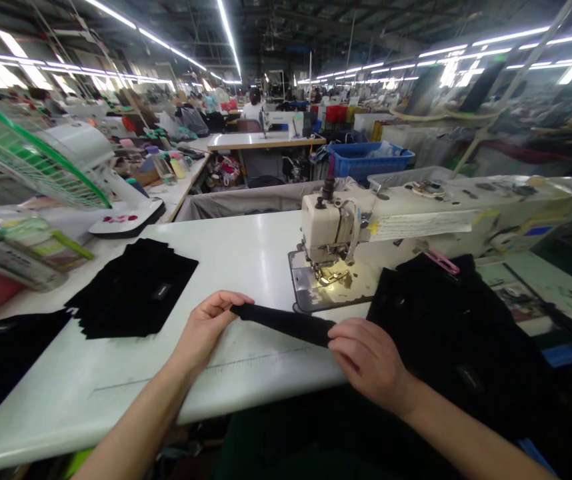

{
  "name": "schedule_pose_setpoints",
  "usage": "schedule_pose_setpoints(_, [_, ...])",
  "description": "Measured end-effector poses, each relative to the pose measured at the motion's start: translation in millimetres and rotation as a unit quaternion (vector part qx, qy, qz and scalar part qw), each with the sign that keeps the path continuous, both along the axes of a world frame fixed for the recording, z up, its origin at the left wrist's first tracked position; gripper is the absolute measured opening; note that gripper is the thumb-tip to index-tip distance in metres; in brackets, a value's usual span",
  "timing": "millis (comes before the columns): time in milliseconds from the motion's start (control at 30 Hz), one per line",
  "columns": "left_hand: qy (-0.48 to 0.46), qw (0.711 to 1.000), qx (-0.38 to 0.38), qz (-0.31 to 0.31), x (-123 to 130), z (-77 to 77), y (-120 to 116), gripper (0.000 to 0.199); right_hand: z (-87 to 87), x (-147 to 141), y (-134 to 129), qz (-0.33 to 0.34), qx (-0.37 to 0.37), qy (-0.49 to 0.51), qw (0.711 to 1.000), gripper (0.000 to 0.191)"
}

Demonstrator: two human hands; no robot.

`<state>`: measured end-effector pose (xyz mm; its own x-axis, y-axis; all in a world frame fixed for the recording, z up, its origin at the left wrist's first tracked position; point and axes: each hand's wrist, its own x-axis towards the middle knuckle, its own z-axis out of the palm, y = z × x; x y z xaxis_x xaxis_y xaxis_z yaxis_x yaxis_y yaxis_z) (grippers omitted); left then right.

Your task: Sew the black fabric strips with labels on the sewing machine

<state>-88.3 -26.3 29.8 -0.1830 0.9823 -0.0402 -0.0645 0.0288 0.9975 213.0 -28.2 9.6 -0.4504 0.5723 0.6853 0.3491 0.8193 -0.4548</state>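
Observation:
A narrow folded strip of black fabric (283,323) stretches between my two hands, in front of the sewing machine (333,230). Its left end is pinched in my left hand (216,320). My right hand (371,360) is closed on the right end, fingers curled over it. Further left on the pale table (246,247) lies a stack of black fabric pieces (131,290) with a small label on top. More black fabric (446,333) is heaped right of the needle area, beside my right hand, with a pink-handled tool (442,262) on it.
A white and green fan (81,160) stands at the back left, near a metal bottle (11,257). Black fabric (6,347) lies at the left edge. Behind the machine is a blue basket (371,163). A person (253,107) sits in the distance.

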Motion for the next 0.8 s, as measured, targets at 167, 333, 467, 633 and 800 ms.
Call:
schedule_pose_setpoints(167, [0.014,0.997,-0.076,0.009,-3,13.4,5,0.03,6.5,-17,-2,-0.027,-0.51,0.142,0.848,0.026])
schedule_pose_setpoints(333, [0.03,0.992,-0.116,-0.029,-2,25.9,11,0.027,9.3,-18,-3,0.014,-0.636,0.173,0.752,0.048])
schedule_pose_setpoints(467, [0.037,0.991,-0.124,-0.035,-4,25.6,15,0.023,9.2,-19,-5,0.001,-0.657,0.192,0.729,0.05])
schedule_pose_setpoints(633, [-0.039,0.986,-0.159,-0.005,-5,19.7,19,0.021,2.8,-27,-9,0.001,-0.681,0.22,0.698,0.05])
schedule_pose_setpoints(800, [-0.185,0.962,-0.202,-0.025,-1,12.1,17,0.023,-3.4,-32,-14,0.01,-0.686,0.23,0.69,0.049])
